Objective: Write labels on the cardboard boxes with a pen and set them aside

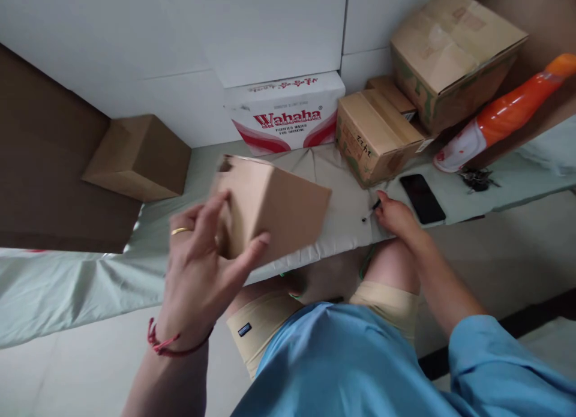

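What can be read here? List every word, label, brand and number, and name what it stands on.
"Wahaha": red brand on the white carton.
"PURIFIED WATER FOR DRINKING": small print under it, barely legible.
Red script on that carton's top: blurred.
Handwritten marks on the small brown box: unreadable.
Label on the orange bottle: blurred.
Held box in the left hand: no print shows.

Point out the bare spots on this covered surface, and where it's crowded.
Bare sheet lies left of the small box in the left hand, nearer than the brown box. A narrower patch sits between the small box and the right hand with its pen, before the Wahaha carton. Crowded: right end, with cartons, phone, keys, orange bottle.
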